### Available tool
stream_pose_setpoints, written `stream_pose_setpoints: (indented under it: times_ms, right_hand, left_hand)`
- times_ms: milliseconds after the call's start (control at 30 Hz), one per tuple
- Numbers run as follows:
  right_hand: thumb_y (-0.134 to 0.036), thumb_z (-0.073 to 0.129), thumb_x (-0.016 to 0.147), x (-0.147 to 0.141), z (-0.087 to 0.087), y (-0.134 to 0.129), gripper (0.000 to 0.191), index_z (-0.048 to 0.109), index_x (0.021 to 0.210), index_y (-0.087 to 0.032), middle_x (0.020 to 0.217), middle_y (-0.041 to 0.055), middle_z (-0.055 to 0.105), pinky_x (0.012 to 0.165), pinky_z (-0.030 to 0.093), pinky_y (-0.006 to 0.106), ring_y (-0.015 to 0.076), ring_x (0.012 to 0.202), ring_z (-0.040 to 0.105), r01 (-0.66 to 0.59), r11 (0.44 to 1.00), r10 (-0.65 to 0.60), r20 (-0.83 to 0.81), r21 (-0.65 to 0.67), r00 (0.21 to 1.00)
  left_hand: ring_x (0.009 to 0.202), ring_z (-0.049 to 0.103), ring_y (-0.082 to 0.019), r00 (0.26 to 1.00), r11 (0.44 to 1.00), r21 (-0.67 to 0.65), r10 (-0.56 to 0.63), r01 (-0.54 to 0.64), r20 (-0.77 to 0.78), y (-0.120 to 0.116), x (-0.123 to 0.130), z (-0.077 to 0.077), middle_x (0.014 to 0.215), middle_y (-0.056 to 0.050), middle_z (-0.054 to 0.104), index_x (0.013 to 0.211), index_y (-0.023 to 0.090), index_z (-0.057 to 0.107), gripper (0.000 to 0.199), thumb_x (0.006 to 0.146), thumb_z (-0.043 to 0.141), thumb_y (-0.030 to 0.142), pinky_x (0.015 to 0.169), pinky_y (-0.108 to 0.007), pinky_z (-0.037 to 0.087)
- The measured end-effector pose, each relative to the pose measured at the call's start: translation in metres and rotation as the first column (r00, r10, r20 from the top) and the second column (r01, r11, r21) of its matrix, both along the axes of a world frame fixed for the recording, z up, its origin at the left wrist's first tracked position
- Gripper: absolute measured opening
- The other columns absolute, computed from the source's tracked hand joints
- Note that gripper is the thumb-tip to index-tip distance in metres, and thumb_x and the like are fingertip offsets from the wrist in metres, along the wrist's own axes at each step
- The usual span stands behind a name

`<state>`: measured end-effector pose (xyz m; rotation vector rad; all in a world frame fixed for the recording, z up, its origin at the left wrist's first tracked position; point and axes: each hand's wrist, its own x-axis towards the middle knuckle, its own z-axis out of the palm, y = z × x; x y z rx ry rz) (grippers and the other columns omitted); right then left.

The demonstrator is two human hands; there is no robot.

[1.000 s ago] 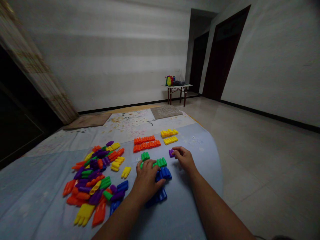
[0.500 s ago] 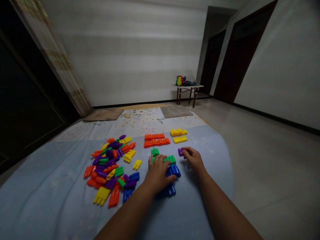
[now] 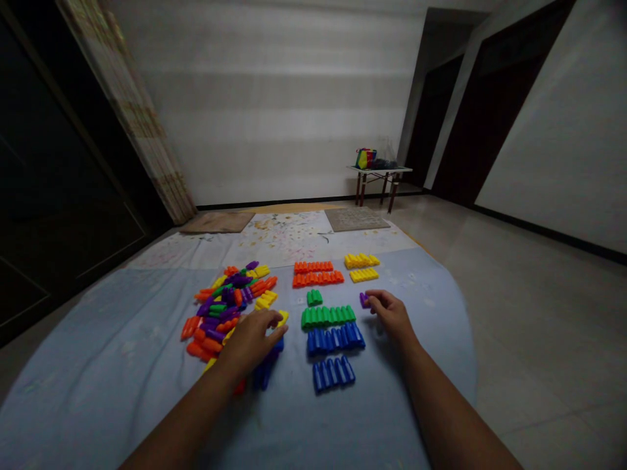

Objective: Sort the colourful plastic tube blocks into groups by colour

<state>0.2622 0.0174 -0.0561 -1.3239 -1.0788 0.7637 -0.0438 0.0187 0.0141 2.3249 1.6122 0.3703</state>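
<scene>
My left hand (image 3: 255,336) hovers over the right side of a mixed heap of bullet-shaped plastic blocks (image 3: 210,329), its thumb and fingers apart. Just beyond its fingertips is a yellow block (image 3: 283,318). My right hand (image 3: 392,316) has its fingertips closed on a small purple block (image 3: 363,299) at the table surface. Between the hands lie a short green piece (image 3: 314,297), a longer green row (image 3: 328,317) and two blue rows (image 3: 336,339), the nearer one shorter. What lies under my left palm is hidden.
Two orange rows (image 3: 318,279) and two yellow rows (image 3: 364,275) lie farther back on the cloth-covered table (image 3: 392,418). Two brown mats (image 3: 356,219) rest at the far edge. Behind stands a small table (image 3: 379,170) with a colourful bag (image 3: 365,158).
My left hand has moved left from the green and blue rows to the heap, uncovering those rows. My right hand stays at the purple block. The view has shifted slightly.
</scene>
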Motion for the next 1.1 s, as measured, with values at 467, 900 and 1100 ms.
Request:
stream_pose_setpoints:
  times_ms: [467,900,1100]
  right_hand:
    - [-0.039,0.059,0.066,-0.003,0.002,-0.002,0.030,0.066,0.085,-0.015,0.070,0.0049,0.066,0.054,0.047,0.028,0.0140,0.058,0.054,-0.013,0.999,0.013,0.004,-0.044,1.000]
    - [-0.039,0.058,0.068,-0.004,0.002,-0.001,0.030,0.066,0.085,-0.015,0.070,0.0038,0.066,0.058,0.047,0.028,0.0131,0.058,0.055,-0.032,0.999,0.033,0.014,-0.030,0.999]
    - [-0.040,0.059,0.068,-0.004,0.000,-0.001,0.031,0.065,0.086,-0.016,0.070,0.0044,0.067,0.058,0.048,0.030,0.0144,0.059,0.056,-0.026,0.999,0.026,0.011,-0.028,1.000]
  left_hand:
    - [0.097,0.056,-0.023,0.979,0.996,-0.036,0.073,-0.081,-0.190,-0.010,0.007,-0.007,0.101,-0.007,0.062,0.097,0.022,0.058,0.029,0.069,0.052,0.029,0.085,-0.035,0.039]
    - [0.107,0.050,-0.026,0.981,0.970,0.164,0.189,-0.181,-0.035,-0.031,0.004,-0.041,0.099,-0.004,0.063,0.087,0.023,0.057,0.030,0.065,0.062,0.042,0.099,-0.047,0.023]
    - [0.116,0.046,-0.025,0.996,0.998,0.054,0.040,-0.036,-0.078,-0.024,-0.004,-0.033,0.117,-0.004,0.059,0.108,0.027,0.055,0.044,0.065,0.062,0.034,0.103,-0.047,0.017]
